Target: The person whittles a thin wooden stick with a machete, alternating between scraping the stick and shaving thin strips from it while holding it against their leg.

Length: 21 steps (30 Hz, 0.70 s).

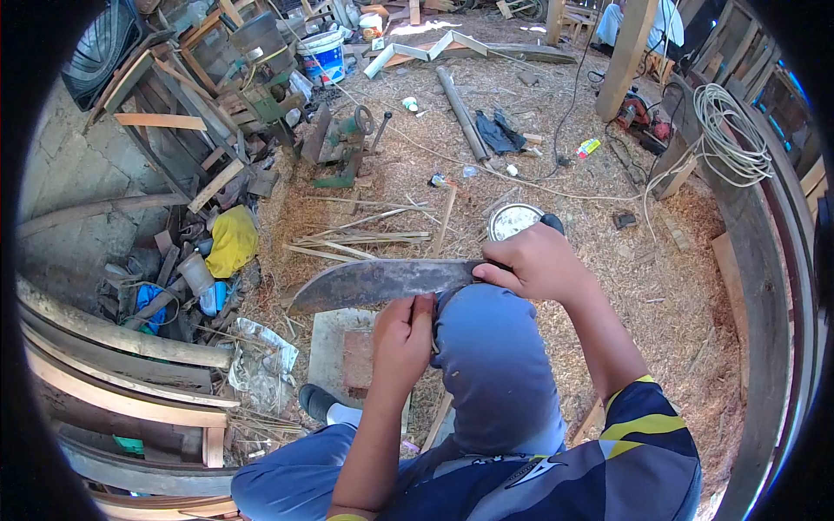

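The right hand [534, 260] clamps the machete [382, 282], braced across the knee [486, 321] for steadiness, while the left hand [404, 334] pinches its edge beside the knee.

Sawdust and shavings [678, 286] cover the ground all around me; left of centre I see a yellow cloth [231, 240] among scrap wood, with thin split strips [356, 239] lying just right of it; a round tin lid [511, 220] lies at centre; above it, a grey pipe [460, 113] rests beside a dark cloth [499, 133]; a white bucket [323, 54] stands at upper centre-left, a tyre [102, 48] at upper left; a coil of pale rope [730, 130] hangs at upper right, near a red power tool [638, 113] and a wooden post [627, 56]; curved planks [122, 343] stack at lower left; a flat slab [334, 347] lies below centre.
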Tool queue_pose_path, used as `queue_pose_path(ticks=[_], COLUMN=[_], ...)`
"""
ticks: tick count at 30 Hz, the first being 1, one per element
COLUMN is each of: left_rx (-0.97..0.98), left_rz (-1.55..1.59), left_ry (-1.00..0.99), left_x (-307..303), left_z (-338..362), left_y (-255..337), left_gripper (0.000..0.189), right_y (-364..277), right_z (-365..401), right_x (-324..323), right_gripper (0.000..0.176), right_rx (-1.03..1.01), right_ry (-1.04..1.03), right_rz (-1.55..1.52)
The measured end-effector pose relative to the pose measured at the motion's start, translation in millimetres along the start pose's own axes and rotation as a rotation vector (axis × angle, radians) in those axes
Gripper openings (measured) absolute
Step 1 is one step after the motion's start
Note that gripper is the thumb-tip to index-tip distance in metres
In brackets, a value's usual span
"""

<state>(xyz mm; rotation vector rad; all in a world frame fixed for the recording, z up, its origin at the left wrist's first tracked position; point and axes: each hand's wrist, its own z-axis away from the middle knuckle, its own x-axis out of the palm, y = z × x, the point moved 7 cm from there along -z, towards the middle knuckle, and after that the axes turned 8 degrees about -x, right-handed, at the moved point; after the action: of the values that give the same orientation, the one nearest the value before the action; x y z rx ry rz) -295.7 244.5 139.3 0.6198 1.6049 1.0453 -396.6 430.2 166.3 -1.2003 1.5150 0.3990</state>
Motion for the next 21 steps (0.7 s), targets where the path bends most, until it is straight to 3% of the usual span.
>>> queue_pose_path(ticks=[11,17,21], left_rx=[0.022,-0.092,-0.066], left_rz=[0.003,-0.016,-0.064], left_ry=[0.008,-0.003,-0.022], left_x=[-2.6,-19.1,-12.9], left_z=[13.6,63.2,43.0], left_y=[11.1,-38.7,-22.3], left_gripper=[0.026,0.02,0.022], right_y=[-0.5,22.0,13.7], right_z=[5.1,25.6,19.8], right_x=[-4.9,4.5,1.0], right_gripper=[0.047,0.044,0.043], right_rx=[0.024,0.12,0.097], right_ry=[0.014,0.067,0.029], right_rz=[0.029,-0.056,-0.001])
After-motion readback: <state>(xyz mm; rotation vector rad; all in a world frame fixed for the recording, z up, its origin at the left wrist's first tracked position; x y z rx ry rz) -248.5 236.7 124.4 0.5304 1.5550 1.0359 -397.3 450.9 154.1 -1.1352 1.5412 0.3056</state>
